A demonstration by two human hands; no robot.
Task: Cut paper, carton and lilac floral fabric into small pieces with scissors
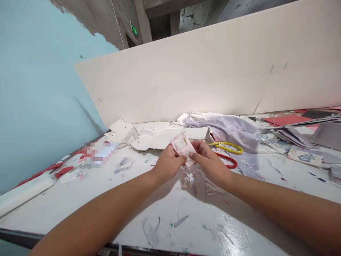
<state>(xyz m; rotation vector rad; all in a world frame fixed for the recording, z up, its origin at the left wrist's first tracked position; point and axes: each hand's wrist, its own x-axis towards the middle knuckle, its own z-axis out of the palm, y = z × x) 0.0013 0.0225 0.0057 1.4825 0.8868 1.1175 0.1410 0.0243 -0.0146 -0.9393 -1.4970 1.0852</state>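
Note:
Between my two hands, above the middle of the table, is a small pale pink card (182,146) with a whitish square patch on it. My left hand (170,160) grips its left side, thumb pressed on the front. Closed on its right side is my right hand (209,160), with the thumb on the lower front and the other fingers behind. Just beyond my right hand lie scissors with one yellow handle loop (230,147) and one red loop (229,161). Crumpled clear plastic and pale scraps (191,181) rest on the table below my hands.
Lilac patterned fabric (226,128) is heaped behind the scissors. White card pieces (151,138) lie at the back left, red scraps (64,172) at the left. A white roll (26,192) borders the left edge. A white board (199,71) stands across the back.

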